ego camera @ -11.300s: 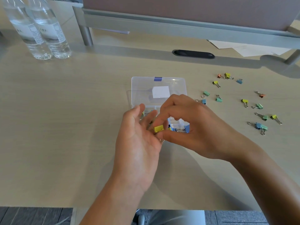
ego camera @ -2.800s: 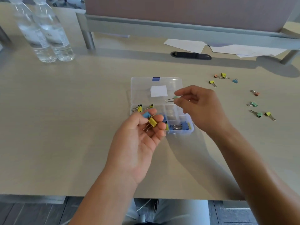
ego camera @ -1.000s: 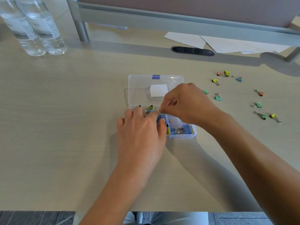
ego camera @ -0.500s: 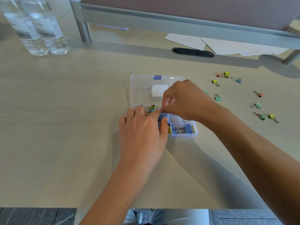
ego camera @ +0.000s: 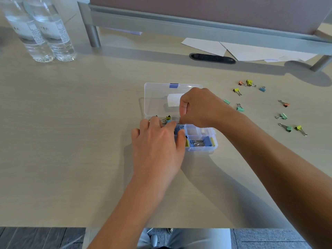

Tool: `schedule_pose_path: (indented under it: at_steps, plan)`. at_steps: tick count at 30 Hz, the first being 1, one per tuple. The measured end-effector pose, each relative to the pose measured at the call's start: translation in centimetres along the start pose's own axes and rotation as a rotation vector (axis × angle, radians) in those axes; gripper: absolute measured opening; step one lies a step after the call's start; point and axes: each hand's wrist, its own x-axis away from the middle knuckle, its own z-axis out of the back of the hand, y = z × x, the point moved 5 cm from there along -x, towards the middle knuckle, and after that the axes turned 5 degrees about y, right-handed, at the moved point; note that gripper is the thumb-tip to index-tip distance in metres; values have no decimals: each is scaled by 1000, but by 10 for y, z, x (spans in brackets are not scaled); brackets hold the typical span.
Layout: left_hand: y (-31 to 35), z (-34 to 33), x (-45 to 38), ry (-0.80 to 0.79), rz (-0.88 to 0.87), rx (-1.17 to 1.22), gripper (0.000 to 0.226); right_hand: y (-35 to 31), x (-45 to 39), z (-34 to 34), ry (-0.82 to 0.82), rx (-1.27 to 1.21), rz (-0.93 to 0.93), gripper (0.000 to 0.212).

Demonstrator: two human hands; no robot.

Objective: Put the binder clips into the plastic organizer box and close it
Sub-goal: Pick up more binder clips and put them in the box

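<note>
Over the organizer box (ego camera: 203, 150), left hand (ego camera: 158, 141) flat; right hand (ego camera: 199, 108) pinching (contents hidden).

The left hand (ego camera: 158, 141) lies palm down at centre frame, fingers spread forward. The right hand (ego camera: 199, 108) hovers just above and right of it, fingers curled, thumb and forefinger pinched downward.

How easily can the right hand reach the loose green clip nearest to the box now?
Probably yes. The right hand is over the open organizer box, and the green clip lies on bare table just to its right, with nothing between them.
</note>
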Motion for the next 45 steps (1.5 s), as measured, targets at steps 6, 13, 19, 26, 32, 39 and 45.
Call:
schedule_pose_path:
  at_steps: [6,13,19,26,32,39,45]
  plan:
    - [0,0,0,-1,4,-6,47,-1,4,1,4,14,-31,8]
    - [0,1,0,-9,3,4,45,-10,4,6,-80,40,-14,15]
    - [-2,0,-1,1,21,30,39,0,11,16,-12,-116,-35,12]
    - [-2,11,-4,33,63,266,29,18,40,21,201,-388,-122,18]
    - [7,16,1,42,260,828,22,37,59,17,220,-671,-231,21]
    - [19,9,5,-39,316,1153,27,33,76,21,260,-843,-191,20]
    - [21,4,11,-67,363,1203,30,21,87,26,251,-877,-111,14]
